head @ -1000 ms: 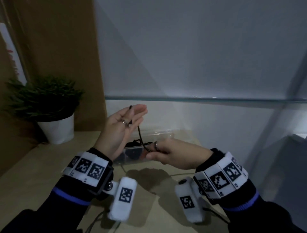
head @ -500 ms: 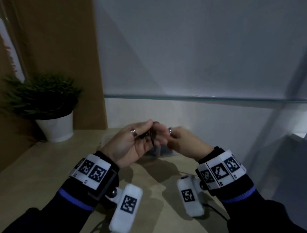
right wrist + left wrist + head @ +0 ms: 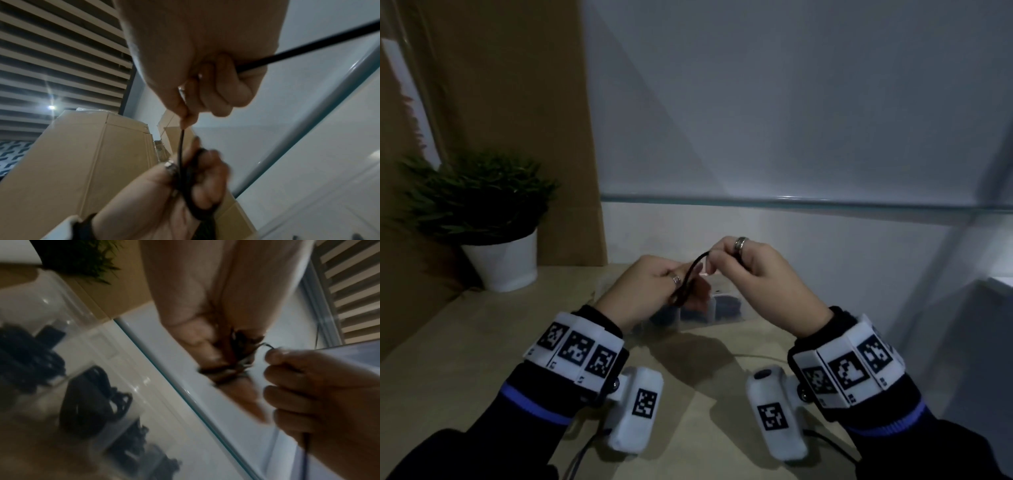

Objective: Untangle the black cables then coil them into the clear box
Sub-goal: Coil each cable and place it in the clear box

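My left hand (image 3: 654, 291) holds a thin black cable (image 3: 690, 277) wound in loops round its fingers (image 3: 207, 350), just above the clear box (image 3: 726, 317). My right hand (image 3: 750, 270) pinches the same cable (image 3: 180, 146) a little higher and to the right, with the free end trailing out past its curled fingers (image 3: 222, 91). The box stands on the table behind both hands and holds dark coiled cables (image 3: 88, 400) in its compartments; the hands hide much of it.
A potted green plant (image 3: 486, 219) in a white pot stands at the back left of the wooden table (image 3: 465, 359). A brown board leans behind it. A glass shelf edge (image 3: 791, 202) runs along the white wall above the box.
Both hands came together from apart; the left palm, open a second ago, now curls on the cable loops. The right hand rose and pulled a strand up to the right.
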The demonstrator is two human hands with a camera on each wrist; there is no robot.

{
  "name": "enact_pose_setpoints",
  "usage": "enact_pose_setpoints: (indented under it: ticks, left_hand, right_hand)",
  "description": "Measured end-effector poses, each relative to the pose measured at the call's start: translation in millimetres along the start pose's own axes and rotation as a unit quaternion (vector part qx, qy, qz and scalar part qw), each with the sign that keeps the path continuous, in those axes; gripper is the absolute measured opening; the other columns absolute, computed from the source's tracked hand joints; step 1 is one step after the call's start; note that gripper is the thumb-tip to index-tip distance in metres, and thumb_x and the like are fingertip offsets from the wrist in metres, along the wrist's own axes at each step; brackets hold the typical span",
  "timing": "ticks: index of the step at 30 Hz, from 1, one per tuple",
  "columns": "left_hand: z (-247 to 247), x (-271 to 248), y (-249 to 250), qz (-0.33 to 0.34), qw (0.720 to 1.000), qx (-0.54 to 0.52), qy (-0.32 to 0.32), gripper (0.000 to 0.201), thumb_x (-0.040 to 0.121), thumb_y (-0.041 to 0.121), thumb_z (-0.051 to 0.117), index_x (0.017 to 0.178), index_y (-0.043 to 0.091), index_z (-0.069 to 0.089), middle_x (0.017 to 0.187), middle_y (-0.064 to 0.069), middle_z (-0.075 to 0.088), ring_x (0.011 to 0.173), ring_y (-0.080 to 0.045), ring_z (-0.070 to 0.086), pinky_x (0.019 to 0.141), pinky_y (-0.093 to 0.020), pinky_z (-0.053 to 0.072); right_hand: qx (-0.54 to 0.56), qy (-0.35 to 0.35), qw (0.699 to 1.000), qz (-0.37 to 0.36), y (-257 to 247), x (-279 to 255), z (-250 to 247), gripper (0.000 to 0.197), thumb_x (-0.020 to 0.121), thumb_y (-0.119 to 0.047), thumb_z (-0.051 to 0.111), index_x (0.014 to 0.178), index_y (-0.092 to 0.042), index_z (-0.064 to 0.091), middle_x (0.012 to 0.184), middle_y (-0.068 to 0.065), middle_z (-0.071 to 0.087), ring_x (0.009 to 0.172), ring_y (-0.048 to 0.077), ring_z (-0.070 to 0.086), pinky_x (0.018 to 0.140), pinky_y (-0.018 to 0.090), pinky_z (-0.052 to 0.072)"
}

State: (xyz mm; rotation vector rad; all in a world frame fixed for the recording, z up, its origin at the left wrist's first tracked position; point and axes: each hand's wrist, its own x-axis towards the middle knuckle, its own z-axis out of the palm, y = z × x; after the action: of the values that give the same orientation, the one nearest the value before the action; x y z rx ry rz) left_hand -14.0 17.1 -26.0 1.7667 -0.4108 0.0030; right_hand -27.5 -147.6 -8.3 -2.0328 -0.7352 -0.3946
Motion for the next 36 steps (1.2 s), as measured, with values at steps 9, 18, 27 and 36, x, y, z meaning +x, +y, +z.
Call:
enact_pose_setpoints:
  ticks: [9, 18, 27, 36]
  left_hand:
    - [9, -11, 19, 0.006, 0.942, -0.31, -0.129, 0.031, 0.088, 0.017, 0.049, 0.078, -0.001, 0.071, 0.083, -0.017, 0.071, 0.072, -0.023, 0.069, 0.065, -0.023, 0.055]
    - [3, 6, 1, 0.025, 0.959, -0.271, 0.083, 0.026, 0.095, 0.017, 0.046, 0.096, 0.002, 0.066, 0.088, -0.011, 0.073, 0.085, -0.02, 0.071, 0.071, -0.019, 0.055]
    - [13, -10, 14, -0.057, 0.975, -0.161, -0.14, 0.041, 0.094, 0.029, 0.036, 0.094, -0.004, 0.061, 0.078, -0.012, 0.068, 0.073, -0.021, 0.066, 0.071, -0.023, 0.055]
    - [9, -7, 20, 0.044, 0.948, -0.312, -0.048, 0.03, 0.078, 0.021, 0.048, 0.092, 0.0, 0.064, 0.077, -0.007, 0.072, 0.073, -0.014, 0.069, 0.07, -0.019, 0.056]
  right_hand:
    - [-0.073, -0.037, 0.993, 0.09, 31, 4, 1, 0.019, 0.094, -0.028, 0.05, 0.092, -0.018, 0.067, 0.093, 0.007, 0.07, 0.09, 0.021, 0.063, 0.084, 0.036, 0.047]
    - [-0.106, -0.28, 0.952, 0.07, 4, -7, 10, 0.023, 0.096, -0.032, 0.048, 0.089, -0.022, 0.068, 0.069, -0.002, 0.055, 0.061, 0.008, 0.044, 0.063, 0.026, 0.038]
    - [-0.106, 0.13, 0.983, -0.072, 18, 2, -5, 0.016, 0.069, -0.043, 0.074, 0.07, -0.028, 0.07, 0.063, -0.004, 0.064, 0.051, 0.008, 0.046, 0.053, 0.027, 0.038]
    - [-0.141, -0.153, 0.972, 0.105, 19, -1, -4, 0.03, 0.094, -0.026, 0.053, 0.065, -0.034, 0.057, 0.049, -0.02, 0.054, 0.053, -0.008, 0.05, 0.057, 0.009, 0.036]
